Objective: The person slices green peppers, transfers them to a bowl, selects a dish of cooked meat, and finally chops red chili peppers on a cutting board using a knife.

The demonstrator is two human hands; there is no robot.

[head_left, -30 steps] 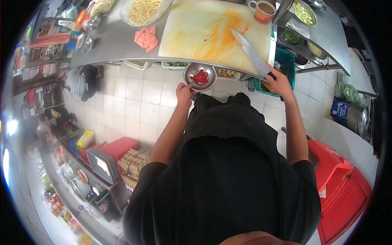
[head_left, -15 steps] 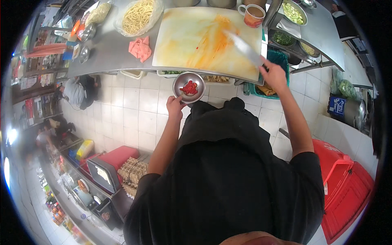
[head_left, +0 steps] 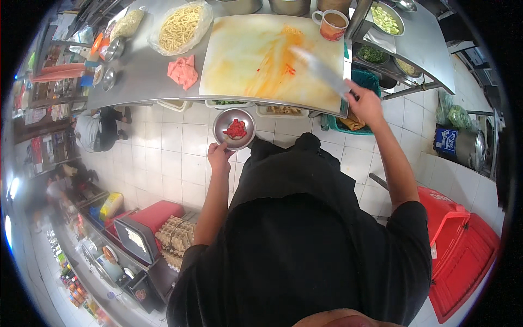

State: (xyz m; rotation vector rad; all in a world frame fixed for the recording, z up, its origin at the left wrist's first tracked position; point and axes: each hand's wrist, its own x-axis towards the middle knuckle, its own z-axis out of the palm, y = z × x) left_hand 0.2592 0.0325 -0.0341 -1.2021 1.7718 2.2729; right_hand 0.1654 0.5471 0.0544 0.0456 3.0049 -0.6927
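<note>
My left hand (head_left: 219, 155) grips the near rim of a metal bowl (head_left: 219, 132), held just below the table's front edge. Chopped red pieces (head_left: 236, 128), perhaps chilli or tomato, lie in the bowl. In my right hand (head_left: 364, 103) is a broad kitchen knife (head_left: 327, 73), its blurred blade over the right part of the cutting board (head_left: 229, 60). Orange stains streak the white board, and a few small red bits (head_left: 290, 69) sit near its middle, left of the blade. My fingers hide most of the knife's handle.
Behind the board's right corner stands a mug of brown liquid (head_left: 333, 25). Left of the board are a pink cloth (head_left: 183, 72) and a bag of noodles (head_left: 181, 27). A teal-lined bin (head_left: 359, 128) is under the right edge; a person (head_left: 95, 131) crouches at far left.
The bowl in my left hand has moved left and slightly nearer to me. More red bits now show on the board beside the knife, which my right hand still holds.
</note>
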